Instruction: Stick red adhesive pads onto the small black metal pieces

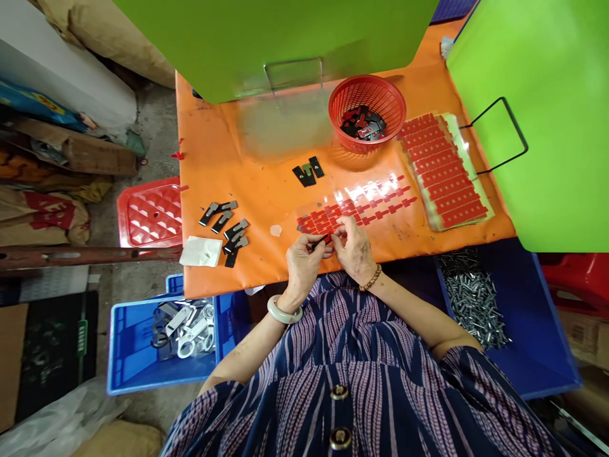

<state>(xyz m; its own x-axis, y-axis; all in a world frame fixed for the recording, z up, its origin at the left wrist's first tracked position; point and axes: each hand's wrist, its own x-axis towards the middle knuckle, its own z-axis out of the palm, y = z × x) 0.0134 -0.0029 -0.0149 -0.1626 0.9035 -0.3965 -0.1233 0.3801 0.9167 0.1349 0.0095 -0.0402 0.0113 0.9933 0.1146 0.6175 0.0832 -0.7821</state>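
Note:
Near the front edge of the orange table, my left hand (304, 261) is closed on a small black flat piece (320, 242). My right hand (353, 251) meets it there in a pinch, fingertips at the piece's right end; what they pinch is too small to make out. Just beyond my hands lie rows of red cut-out stickers (333, 216) on a clear sheet. Farther back are a few black pieces (307, 171) in a small cluster. To the left, several black pieces with grey metal parts (235, 236) lie scattered near a white paper pad (201, 251).
A red basket (367, 143) holds black and red pieces. Stacked red sticker sheets (447, 171) lie at right. Green panels with wire handles (504, 114) stand behind and at right. Blue bins hold metal pins (476, 304) and ring-ended metal parts (190, 330) below the table.

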